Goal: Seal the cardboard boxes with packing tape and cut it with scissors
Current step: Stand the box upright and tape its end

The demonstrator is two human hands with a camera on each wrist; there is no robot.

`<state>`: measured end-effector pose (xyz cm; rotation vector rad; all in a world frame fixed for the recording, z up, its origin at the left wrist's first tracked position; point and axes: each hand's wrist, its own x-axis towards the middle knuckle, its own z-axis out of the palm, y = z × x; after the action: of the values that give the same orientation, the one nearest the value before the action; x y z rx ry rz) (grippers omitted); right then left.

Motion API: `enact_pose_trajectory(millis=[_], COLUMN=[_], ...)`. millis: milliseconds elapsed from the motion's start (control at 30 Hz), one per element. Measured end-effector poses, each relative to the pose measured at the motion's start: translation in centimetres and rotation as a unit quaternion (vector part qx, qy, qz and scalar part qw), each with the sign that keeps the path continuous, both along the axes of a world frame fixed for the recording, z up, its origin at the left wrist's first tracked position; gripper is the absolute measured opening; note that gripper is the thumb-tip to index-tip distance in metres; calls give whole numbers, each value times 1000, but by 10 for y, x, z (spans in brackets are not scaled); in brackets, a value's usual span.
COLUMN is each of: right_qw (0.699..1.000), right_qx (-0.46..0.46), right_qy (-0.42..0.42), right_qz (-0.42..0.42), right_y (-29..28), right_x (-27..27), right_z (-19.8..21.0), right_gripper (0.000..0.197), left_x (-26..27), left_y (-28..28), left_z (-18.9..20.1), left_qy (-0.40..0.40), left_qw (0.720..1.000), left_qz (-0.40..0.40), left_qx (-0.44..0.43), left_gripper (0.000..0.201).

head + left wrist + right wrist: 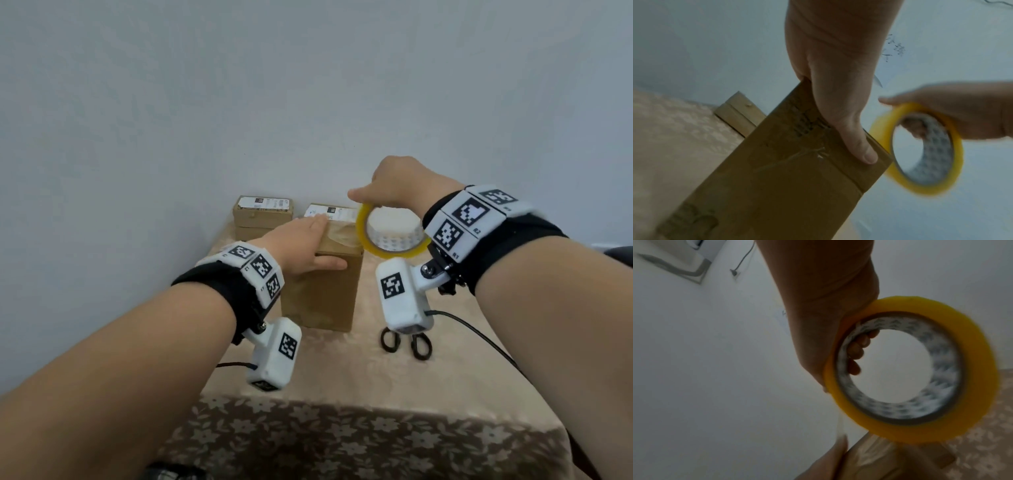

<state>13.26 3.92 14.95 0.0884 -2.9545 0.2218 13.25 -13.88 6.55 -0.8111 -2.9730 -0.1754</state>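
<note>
A tall brown cardboard box (325,294) stands upright on the table. My left hand (305,245) lies flat on its top with fingers straight and the thumb (859,146) down along the front edge. My right hand (397,186) grips a yellow roll of packing tape (390,231) just right of and above the box top, fingers (857,348) curled through the core. A clear strip of tape (342,236) runs from the roll onto the box top. Black-handled scissors (406,342) lie on the table right of the box, partly hidden by the wrist camera.
A second, lower cardboard box (262,214) with a white label sits behind and left, against the wall. The table carries a beige floral cloth (342,442). A black cable (479,335) trails across the right side.
</note>
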Motion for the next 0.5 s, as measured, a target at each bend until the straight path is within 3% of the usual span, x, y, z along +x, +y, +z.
enact_pose_trajectory(millis=[133,500], right_qw=[996,991], right_qx=[18,-37], right_qy=[-78,-123], right_qz=[-28,-46], right_y=[22,26], right_x=[0,2], right_z=[-28,-64], right_gripper=[58,66], left_x=[2,2], left_y=[0,0], left_z=[3,2], left_qy=[0,-14], left_qw=[1000,999], left_qz=[-12,-22], left_qx=[-20,-47], left_gripper=[81,86])
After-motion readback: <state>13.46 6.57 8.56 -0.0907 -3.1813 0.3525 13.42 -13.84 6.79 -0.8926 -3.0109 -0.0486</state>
